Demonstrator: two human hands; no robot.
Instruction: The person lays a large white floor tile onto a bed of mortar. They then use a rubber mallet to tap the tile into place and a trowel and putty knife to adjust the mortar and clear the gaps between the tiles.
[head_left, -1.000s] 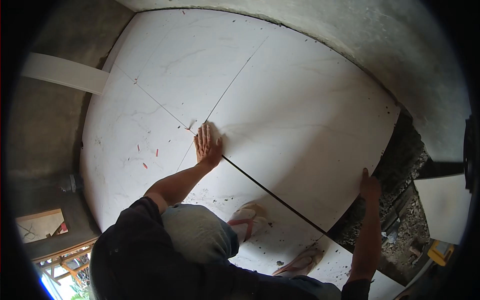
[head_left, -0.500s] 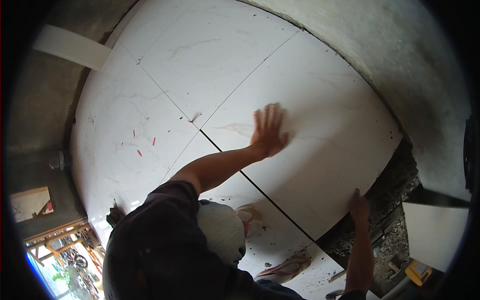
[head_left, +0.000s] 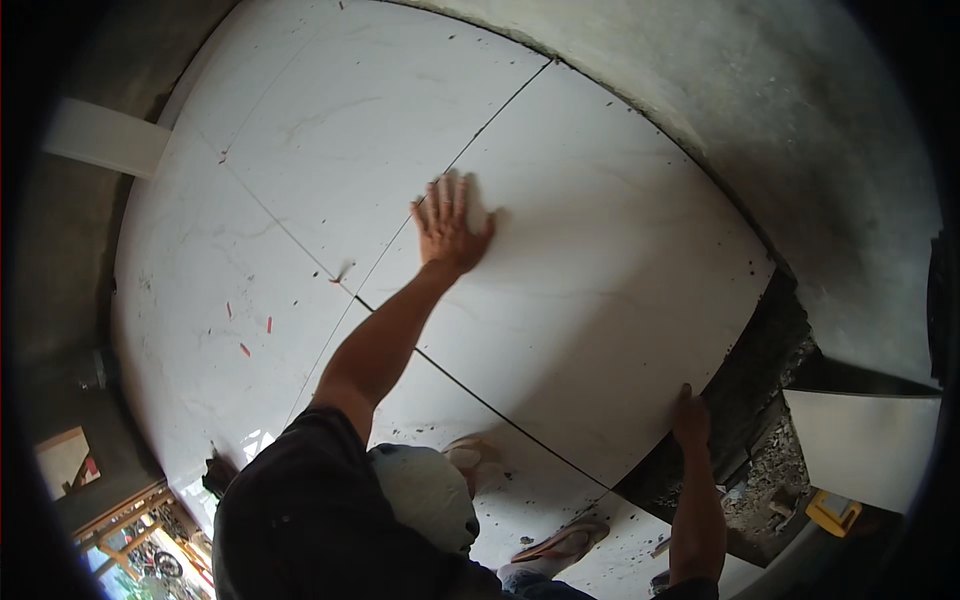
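Observation:
My left hand point(head_left: 452, 228) lies flat with spread fingers on a large white marbled floor tile point(head_left: 590, 290). Its fingertips reach the seam on the tile's left side. My right hand point(head_left: 690, 420) grips the right edge of the same tile, one digit on top; the other fingers are mostly hidden. A thin dark gap point(head_left: 490, 408) runs along the tile's near side, partly covered by my left forearm.
A grey wall point(head_left: 730, 100) borders the far side. Beyond the right edge lie dark rubble point(head_left: 770, 470), a white tile piece point(head_left: 860, 440) and a yellow tool point(head_left: 832, 512). Red slivers point(head_left: 269, 325) lie on the left tiles. A sandal point(head_left: 565, 540) shows near my body.
My left hand has slid left across the tile to the seam. The near gap looks narrower and the left seam darker. My right hand stays at the edge; the whole view has shifted.

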